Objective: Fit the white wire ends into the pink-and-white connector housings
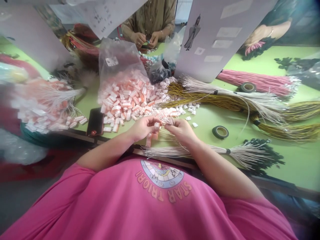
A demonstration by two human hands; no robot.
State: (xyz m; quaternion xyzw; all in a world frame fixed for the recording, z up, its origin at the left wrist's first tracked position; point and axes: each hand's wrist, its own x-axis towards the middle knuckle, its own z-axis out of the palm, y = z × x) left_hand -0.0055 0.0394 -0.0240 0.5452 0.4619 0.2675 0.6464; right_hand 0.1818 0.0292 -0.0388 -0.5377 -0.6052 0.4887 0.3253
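Note:
My left hand [143, 128] is closed, pinching a small white connector housing [157, 125] between thumb and fingertips. Just to its right, my right hand [184, 132] is closed around a few thin wires [168, 119] whose tips point toward the connector. Whether a wire sits inside the connector is too small to tell. Orange-and-white connector housings [151, 137] show directly below my left fingers. A heap of similar housings [127, 100] spills from a clear plastic bag [120, 56] behind my hands. Nearer my body lies a tied bundle of white wires [172, 152], passing beneath my right forearm.
A dark phone [95, 122] lies at the table edge on the left. Black tape rolls [220, 132] and yellow wire bundles [287, 130] lie on the right. White panels [215, 36] stand behind. Across the table, a person's hands [147, 39] hold something small.

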